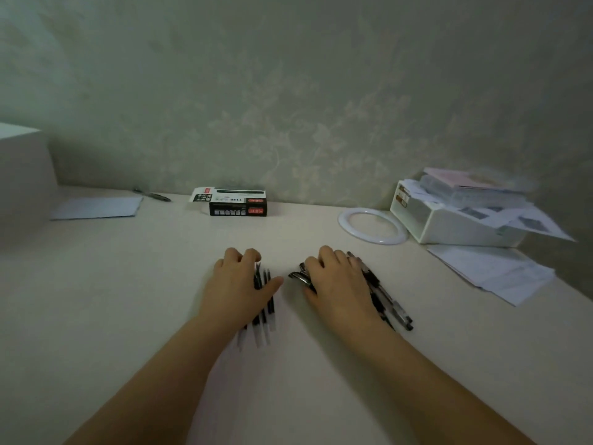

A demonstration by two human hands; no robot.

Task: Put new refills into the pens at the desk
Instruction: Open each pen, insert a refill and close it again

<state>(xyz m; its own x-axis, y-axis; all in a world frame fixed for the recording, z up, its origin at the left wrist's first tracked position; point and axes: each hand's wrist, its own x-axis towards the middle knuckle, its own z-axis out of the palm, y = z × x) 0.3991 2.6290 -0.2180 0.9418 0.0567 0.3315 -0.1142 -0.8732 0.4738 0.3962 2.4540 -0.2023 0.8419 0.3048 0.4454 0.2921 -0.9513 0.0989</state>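
- Head view: the left hand (pixel 239 281) lies knuckles-up on a fanned row of thin black-and-clear plastic refills (pixel 264 303) near the middle of the pale desk surface (pixel 128 284); its fingers are curled at the tips and whether they actually grip the refills cannot be told.
- The right hand (pixel 337 281) covers a bundle of clear-barrelled black pens (pixel 385 300) just beside, fingers bent over them; the grip is hidden.
- At the far edge stands a black-and-white cardboard box (pixel 237 203) with its flap open; its contents are out of sight.
- Near the far right corner a white plastic tray (pixel 449 224) holds heaped papers, blurred.
- A white ring (pixel 372 225) lies just left of it.
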